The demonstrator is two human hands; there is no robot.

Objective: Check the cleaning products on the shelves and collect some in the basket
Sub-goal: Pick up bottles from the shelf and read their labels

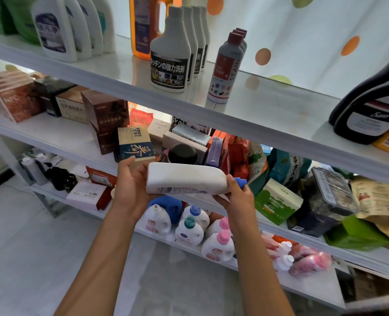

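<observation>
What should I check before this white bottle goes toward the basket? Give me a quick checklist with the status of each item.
1. Left hand grips the base of the white bottle: ok.
2. Right hand holds the neck end by the blue cap: ok.
3. Bottle lies sideways, label facing down toward the person: ok for reading.
4. Cap closed tight: cannot tell.
5. Basket in reach: cannot tell, none clearly in view.
6. Path downward free of the lower shelf edge: ok, bottle is held in front of it.
</observation>
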